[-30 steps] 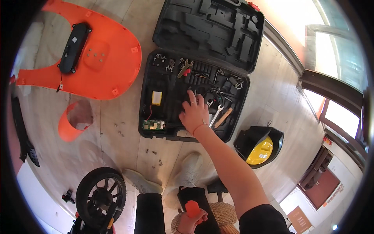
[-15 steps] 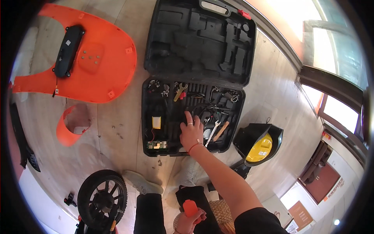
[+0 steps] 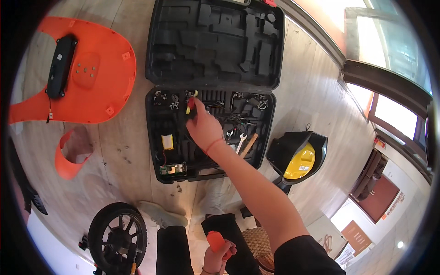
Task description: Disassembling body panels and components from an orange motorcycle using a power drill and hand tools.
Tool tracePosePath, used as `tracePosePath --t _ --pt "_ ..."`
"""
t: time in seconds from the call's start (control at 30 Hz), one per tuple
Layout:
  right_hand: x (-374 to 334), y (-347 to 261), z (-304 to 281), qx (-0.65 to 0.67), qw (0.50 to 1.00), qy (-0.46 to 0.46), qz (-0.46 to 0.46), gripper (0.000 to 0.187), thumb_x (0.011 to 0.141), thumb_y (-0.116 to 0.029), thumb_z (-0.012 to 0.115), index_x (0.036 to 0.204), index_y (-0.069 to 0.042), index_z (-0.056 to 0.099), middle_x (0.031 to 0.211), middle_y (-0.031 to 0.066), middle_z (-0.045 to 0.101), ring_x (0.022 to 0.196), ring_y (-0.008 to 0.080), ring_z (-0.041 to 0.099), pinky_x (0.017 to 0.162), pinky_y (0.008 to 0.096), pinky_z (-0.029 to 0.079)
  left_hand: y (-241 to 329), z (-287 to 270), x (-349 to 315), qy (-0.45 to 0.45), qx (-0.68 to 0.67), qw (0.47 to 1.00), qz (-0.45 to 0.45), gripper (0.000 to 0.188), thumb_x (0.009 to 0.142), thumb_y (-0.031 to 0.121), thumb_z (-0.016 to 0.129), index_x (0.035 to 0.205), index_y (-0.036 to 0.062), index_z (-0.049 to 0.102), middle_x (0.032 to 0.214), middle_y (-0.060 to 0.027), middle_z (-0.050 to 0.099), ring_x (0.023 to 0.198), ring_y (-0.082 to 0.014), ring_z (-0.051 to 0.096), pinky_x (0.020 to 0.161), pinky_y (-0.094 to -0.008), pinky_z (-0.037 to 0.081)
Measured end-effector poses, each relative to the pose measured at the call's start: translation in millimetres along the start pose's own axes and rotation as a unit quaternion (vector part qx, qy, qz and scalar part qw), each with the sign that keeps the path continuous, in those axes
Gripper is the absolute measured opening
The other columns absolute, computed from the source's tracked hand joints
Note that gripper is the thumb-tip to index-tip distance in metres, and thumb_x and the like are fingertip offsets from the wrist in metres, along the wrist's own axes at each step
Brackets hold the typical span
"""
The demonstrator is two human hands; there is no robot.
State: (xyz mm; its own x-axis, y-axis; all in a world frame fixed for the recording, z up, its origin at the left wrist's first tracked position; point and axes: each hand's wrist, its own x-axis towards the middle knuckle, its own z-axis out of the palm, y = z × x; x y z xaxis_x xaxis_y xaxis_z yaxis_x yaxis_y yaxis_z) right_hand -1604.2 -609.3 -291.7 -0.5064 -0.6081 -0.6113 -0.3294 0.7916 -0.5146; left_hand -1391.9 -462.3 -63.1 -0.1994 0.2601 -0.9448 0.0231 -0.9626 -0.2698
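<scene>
**One bare right hand (image 3: 205, 130) in one open black plastic case (image 3: 206, 59), one bare left hand (image 3: 216, 259) around one flat orange plastic piece (image 3: 215, 239)**

The left hand is closed on the orange piece, low in the view, just above the dark-clad right leg. The right hand reaches over the case's lower half, its fingers at a small red-and-yellow item (image 3: 191, 103) in the upper left part — whether they grip it or only touch it, I cannot tell, nor whether it is one thing or several.

The case has two halves, lid and tray. In the tray lie one flat silver-and-yellow battery pouch (image 3: 167, 142), one green circuit board (image 3: 173, 169) with one red wire between them, one silver metal wrench (image 3: 241, 143) and one wooden stick-like handle (image 3: 249, 146); the small metal parts and dark cables are too crowded to count.

On the pale wood floor (image 3: 119, 156), left of the case, sit one large orange plastic panel (image 3: 114, 59) — five small round studs, one long black unit (image 3: 61, 66) on it — and one curved orange band (image 3: 71, 153). To the right stands one black housing with one yellow insert (image 3: 300, 161); lower left, one black spoked wheel (image 3: 118, 239).
</scene>
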Motion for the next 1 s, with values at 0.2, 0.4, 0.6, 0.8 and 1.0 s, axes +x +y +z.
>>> tracePosePath --t 0.2,0.4,0.6,0.8,1.0 --pt "27 -12 9 -0.111 0.994 0.022 -0.005 0.047 0.078 -0.019 0.056 0.122 -0.012 0.040 0.091 0.0141 0.061 0.079 0.0320 0.063 0.066 0.0433 0.051 6 5 0 -0.012 0.005 1.000 0.009 0.021 0.088 0.015 0.059 0.074 0.0033 0.050 0.069 -0.0061 0.048 0.068 -0.0171 0.052 0.065 -0.0324 0.043" --pt "-13 9 11 -0.105 0.991 -0.084 -0.008 0.026 0.080 -0.019 0.053 0.105 -0.012 0.049 0.085 0.0156 0.063 0.077 0.0358 0.062 0.068 0.0444 0.050 -1 4 4 -0.006 -0.014 1.000 -0.002 0.019 0.089 0.015 0.058 0.076 0.0023 0.052 0.069 -0.0055 0.047 0.067 -0.0161 0.051 0.066 -0.0322 0.043" --pt "-34 16 -3 -0.020 0.999 -0.046 -0.005 0.033 0.080 -0.021 0.052 0.112 -0.013 0.048 0.079 0.0158 0.064 0.076 0.0340 0.062 0.068 0.0446 0.049 2 6 1 0.021 -0.012 1.000 -0.014 0.019 0.090 0.016 0.057 0.078 0.0011 0.055 0.069 -0.0050 0.048 0.060 -0.0127 0.046 0.067 -0.0308 0.044" --pt "8 3 -1 -0.051 0.998 -0.039 0.001 0.059 0.079 -0.024 0.052 0.135 -0.016 0.034 0.079 0.0179 0.064 0.075 0.0360 0.062 0.069 0.0463 0.049 3 13 -1 0.042 0.004 0.999 -0.006 0.021 0.090 0.017 0.057 0.077 0.0012 0.054 0.065 -0.0042 0.046 0.057 -0.0118 0.044 0.066 -0.0302 0.044" --pt "5 -11 -2 -0.172 0.981 -0.075 0.045 0.046 0.080 -0.024 0.050 0.125 -0.012 0.045 0.085 0.0181 0.065 0.078 0.0342 0.064 0.071 0.0449 0.051 1 6 3 0.019 -0.007 1.000 0.009 0.024 0.090 0.018 0.057 0.073 0.0027 0.051 0.065 -0.0049 0.045 0.060 -0.0141 0.046 0.065 -0.0306 0.042"
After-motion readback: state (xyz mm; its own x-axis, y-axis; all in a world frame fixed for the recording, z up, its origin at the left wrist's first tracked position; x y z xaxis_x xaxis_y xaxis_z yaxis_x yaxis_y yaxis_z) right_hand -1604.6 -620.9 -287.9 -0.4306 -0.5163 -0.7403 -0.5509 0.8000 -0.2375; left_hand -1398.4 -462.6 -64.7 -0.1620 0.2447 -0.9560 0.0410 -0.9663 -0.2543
